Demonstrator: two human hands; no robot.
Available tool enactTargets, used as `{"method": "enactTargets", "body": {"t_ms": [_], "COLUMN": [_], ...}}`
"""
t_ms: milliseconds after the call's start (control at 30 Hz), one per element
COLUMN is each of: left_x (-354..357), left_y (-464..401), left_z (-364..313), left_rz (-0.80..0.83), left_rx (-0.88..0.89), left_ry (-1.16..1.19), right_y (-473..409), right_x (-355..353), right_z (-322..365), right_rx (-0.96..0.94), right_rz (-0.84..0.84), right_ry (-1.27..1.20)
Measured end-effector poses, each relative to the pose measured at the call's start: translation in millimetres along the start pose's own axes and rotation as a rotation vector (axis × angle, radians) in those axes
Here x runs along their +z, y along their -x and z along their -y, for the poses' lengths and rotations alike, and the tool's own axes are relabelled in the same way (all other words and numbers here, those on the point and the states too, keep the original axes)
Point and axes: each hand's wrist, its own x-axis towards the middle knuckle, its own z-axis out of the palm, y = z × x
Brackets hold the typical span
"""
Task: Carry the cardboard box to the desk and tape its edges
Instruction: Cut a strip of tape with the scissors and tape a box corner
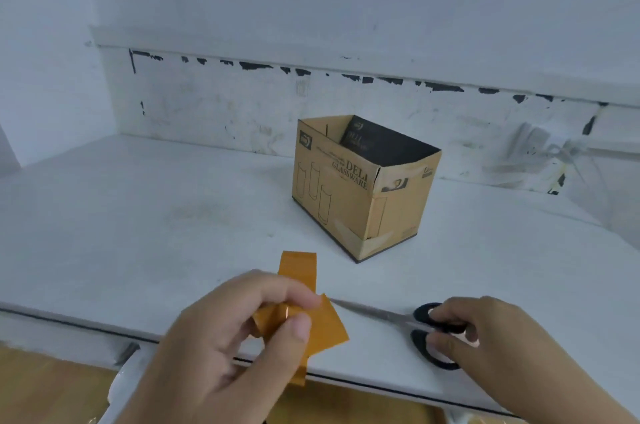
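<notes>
My left hand pinches a crumpled strip of orange-brown packing tape between thumb and fingers at the near edge of the white worktop. The tape folds over on itself, one end rising behind my fingers and another hanging past the worktop's front lip, so its full length cannot be judged. My right hand rests on the black handles of a pair of scissors lying flat on the worktop, fingers curled over the loops; whether any finger passes through a loop is hard to tell. The steel blades point left toward the tape, and their tip is lost behind it.

The cardboard box stands upright near the middle of the worktop, well apart from both hands, its top open and a dark inner face showing. Printed glasses and the words "DELI GLASSWARE" mark its long side, though the smaller lettering is blurred. Pale tape already shows along its lower corner and near its upper rim. What the box holds is out of sight.

Behind it, the scuffed white wall carries torn black strips. Pale cables at far right are smeared beyond recognition.
</notes>
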Motion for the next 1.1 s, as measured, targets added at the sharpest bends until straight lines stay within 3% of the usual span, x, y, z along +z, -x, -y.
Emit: {"method": "enactTargets", "body": {"t_ms": [100, 233, 333, 433, 567, 633, 800, 933, 1100], "left_x": [3, 10, 16, 21, 26, 28, 26, 25, 23], "left_y": [-27, -51, -66, -79, -90, -94, -106, -121, -153], "left_z": [-2, -1, -1, -1, 1, 3, 4, 9, 21], "left_rz": [0.114, 0.234, 0.326, 0.391, 0.466, 0.507, 0.523, 0.52, 0.404], "left_rx": [-0.078, -0.021, -0.005, 0.032, 0.078, 0.102, 0.127, 0.119, 0.076], "left_ry": [-0.006, -0.127, -0.129, -0.142, -0.136, -0.121, -0.154, -0.262, -0.283], "right_y": [-3, 0, 1, -2, -7, -12, -23, -33, -61], "right_x": [10, 11, 5, -3, -18, -20, -28, -33, -40], "right_z": [4, 10, 17, 24, 42, 50, 59, 65, 68], "right_rx": [-0.013, -0.03, -0.084, -0.066, -0.167, -0.242, -0.252, -0.21, -0.143], "right_rz": [-0.043, -0.09, -0.219, -0.202, -0.07, 0.018, -0.029, -0.101, -0.245], "right_ry": [0.043, -0.035, -0.122, -0.126, -0.673, -0.789, -0.857, -0.759, -0.676]}}
